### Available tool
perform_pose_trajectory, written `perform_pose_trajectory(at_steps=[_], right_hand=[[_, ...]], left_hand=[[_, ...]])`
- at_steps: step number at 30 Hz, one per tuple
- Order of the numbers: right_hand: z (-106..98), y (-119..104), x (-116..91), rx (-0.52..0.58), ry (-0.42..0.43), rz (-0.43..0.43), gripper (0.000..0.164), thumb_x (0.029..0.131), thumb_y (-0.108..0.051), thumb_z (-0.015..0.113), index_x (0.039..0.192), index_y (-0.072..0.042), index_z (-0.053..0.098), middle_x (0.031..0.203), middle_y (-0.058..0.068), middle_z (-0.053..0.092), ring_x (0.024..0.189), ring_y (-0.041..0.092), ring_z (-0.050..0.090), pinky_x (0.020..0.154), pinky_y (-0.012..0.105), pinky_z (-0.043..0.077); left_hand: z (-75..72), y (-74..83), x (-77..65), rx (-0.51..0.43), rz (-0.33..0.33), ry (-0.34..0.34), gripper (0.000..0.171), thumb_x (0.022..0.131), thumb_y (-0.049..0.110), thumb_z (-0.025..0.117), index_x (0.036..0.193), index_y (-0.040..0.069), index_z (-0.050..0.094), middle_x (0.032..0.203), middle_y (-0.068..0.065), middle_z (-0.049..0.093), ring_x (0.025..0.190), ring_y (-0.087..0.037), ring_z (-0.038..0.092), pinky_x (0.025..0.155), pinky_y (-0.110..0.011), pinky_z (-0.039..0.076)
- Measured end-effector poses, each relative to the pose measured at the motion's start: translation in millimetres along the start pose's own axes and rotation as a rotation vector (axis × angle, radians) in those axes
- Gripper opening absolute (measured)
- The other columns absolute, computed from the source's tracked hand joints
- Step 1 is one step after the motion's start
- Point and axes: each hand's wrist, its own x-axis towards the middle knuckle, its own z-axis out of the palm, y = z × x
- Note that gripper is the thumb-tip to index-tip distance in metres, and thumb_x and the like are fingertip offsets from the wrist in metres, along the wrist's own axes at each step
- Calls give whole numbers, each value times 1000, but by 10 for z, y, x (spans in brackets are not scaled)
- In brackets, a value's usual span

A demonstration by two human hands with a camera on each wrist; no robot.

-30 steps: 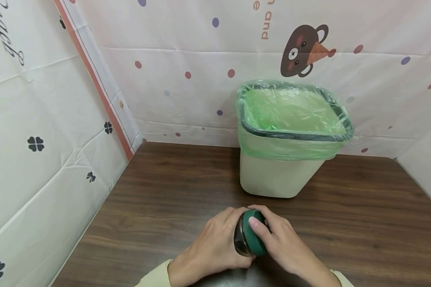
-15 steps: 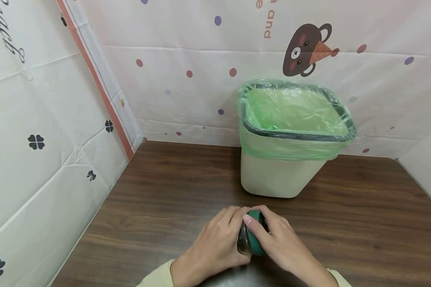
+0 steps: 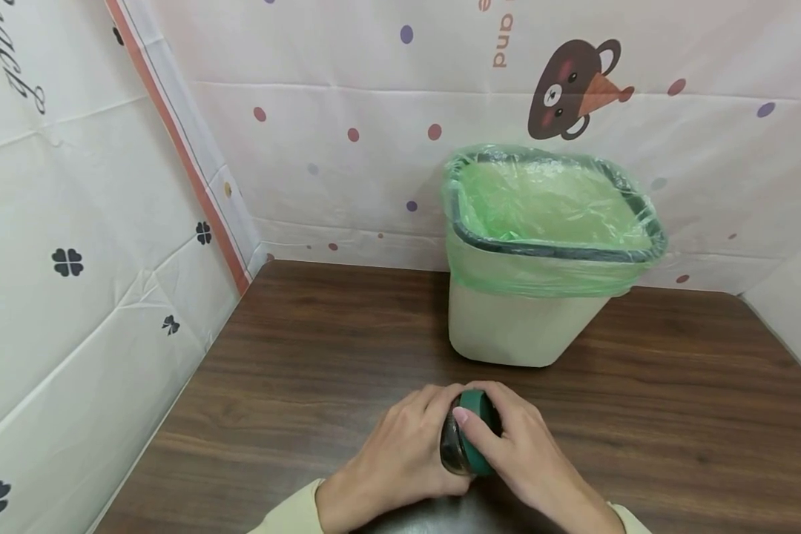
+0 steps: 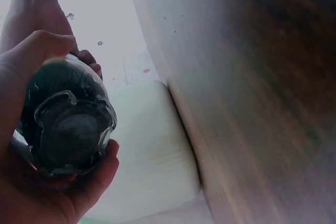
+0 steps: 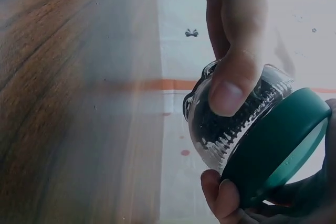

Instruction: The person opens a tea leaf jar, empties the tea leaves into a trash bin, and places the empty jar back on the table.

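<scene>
A clear, ribbed jar (image 5: 205, 129) with a green lid (image 5: 278, 150) is held between both hands near the front of the table, tipped on its side with the lid toward the right. My left hand (image 3: 400, 449) wraps round the jar body, and its thumb lies over the clear wall in the right wrist view. The right hand (image 3: 523, 445) grips the lid, thumb across its edge and fingers round the far side. Dark shading shows through the jar wall. In the left wrist view the round jar base (image 4: 76, 135) faces the camera.
Behind the hands, toward the back of the table (image 3: 307, 334), stands a pale waste bin (image 3: 507, 334) lined with a green bag (image 3: 534, 278) folded over its dark rim. Patterned sheets (image 3: 334, 170) hang at the back and the left side.
The right thumb has slid a little to the left over the lid, and the jar has turned slightly. Both hands keep their hold, and the head view has shifted a touch.
</scene>
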Motion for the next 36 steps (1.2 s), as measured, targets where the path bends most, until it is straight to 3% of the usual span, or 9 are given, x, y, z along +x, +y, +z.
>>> perform_pose_trajectory(at_steps=[9, 18, 25, 36], right_hand=[[-25, 25, -25, -50, 32, -52, 31, 86, -48, 60, 112, -31, 55, 103, -14, 57, 80, 4, 53, 63, 29, 50], [-43, 53, -37, -95, 105, -338, 52, 77, -34, 72, 124, -22, 53, 106, -14, 55, 81, 3, 54, 61, 24, 51], [-81, 79, -1, -127, 165, -533, 62, 70, -28, 76, 125, -15, 53, 110, -7, 58, 88, 5, 55, 67, 19, 50], [-80, 75, 7, -97, 154, -529, 62, 71, -27, 76, 126, -15, 52, 110, -7, 58, 89, 7, 55, 69, 17, 49]], left_hand=[[-1, 1, 28, -74, -1, -37, 75, 62, 47, 72, 125, 16, 45, 102, 9, 52, 84, -1, 47, 69, -20, 49], [-66, -7, 46, -163, -29, -120, 81, 58, 48, 77, 126, 19, 42, 103, 11, 51, 85, 2, 47, 69, -16, 47], [-70, 7, 53, -171, -24, -121, 80, 60, 45, 76, 127, 19, 42, 103, 11, 50, 84, 2, 47, 67, -14, 46], [-52, 7, 41, -131, -7, -62, 80, 58, 42, 75, 127, 18, 43, 102, 10, 50, 85, 1, 46, 68, -16, 48]])
